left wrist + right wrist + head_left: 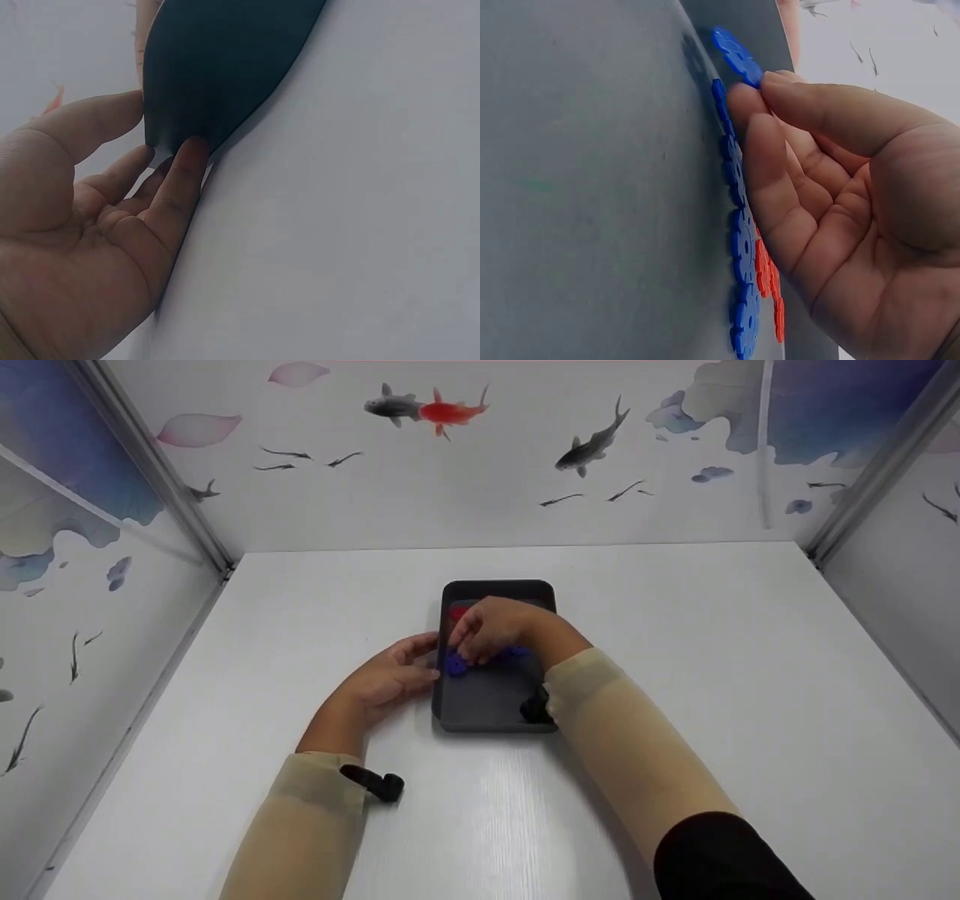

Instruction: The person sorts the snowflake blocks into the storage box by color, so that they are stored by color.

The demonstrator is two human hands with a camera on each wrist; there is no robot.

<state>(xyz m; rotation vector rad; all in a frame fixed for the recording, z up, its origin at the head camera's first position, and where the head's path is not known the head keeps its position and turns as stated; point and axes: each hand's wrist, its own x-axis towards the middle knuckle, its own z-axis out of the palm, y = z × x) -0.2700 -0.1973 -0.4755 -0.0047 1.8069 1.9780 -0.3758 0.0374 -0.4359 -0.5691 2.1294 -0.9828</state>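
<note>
A dark grey rectangular tray [495, 728] lies on the white table. My right hand [491, 630] is over its inside, thumb and fingertips pinching a blue notched snowflake disc [736, 56] close to the left wall. Under the fingers a row of blue snowflake discs [742, 244] lies across the tray floor. Behind this row are red snowflake discs [763, 268], mostly covered by the right hand in the head view. My left hand [390, 679] is at the tray's left side, its loosely extended fingers [180, 180] and thumb touching the outer wall.
White tabletop [675, 607] surrounds the tray. Printed panels with fish, such as the back panel [510, 487], enclose the table at the back and sides. A black wrist camera [384, 786] sticks out from the left sleeve; another overlaps the tray's near right corner.
</note>
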